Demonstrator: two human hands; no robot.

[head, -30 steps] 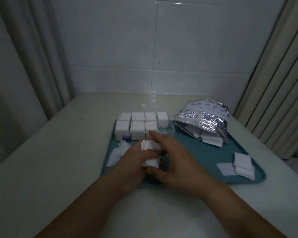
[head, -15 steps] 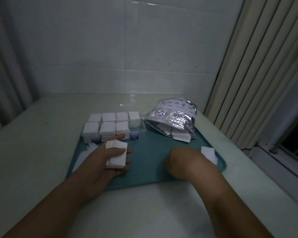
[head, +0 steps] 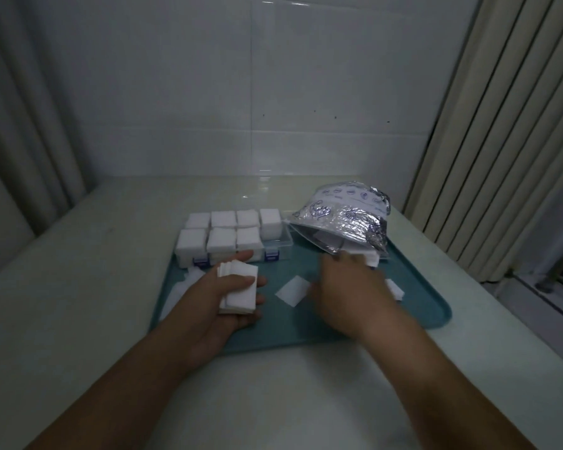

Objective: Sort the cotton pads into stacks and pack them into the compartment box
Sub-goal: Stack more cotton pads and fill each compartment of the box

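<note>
My left hand (head: 218, 303) holds a stack of white square cotton pads (head: 238, 289) over the left part of the teal tray (head: 433, 315), thumb across the top. My right hand (head: 345, 293) reaches to the open mouth of the silver foil bag (head: 342, 219), fingertips at the pads spilling from it; blur hides whether it grips anything. A single loose pad (head: 293, 290) lies on the tray between my hands. The clear compartment box (head: 278, 251) stands at the tray's back left, with stacks of pads (head: 221, 238) in several compartments.
More loose pads (head: 394, 289) lie right of my right hand, and others (head: 189, 276) lie left of my left hand. The tray sits on a pale table (head: 78, 271) against a tiled wall. Curtains hang on both sides.
My right hand has moved forward from the tray's right part up to the bag's mouth. A loose pad now shows between my hands. My left hand still holds its stack.
</note>
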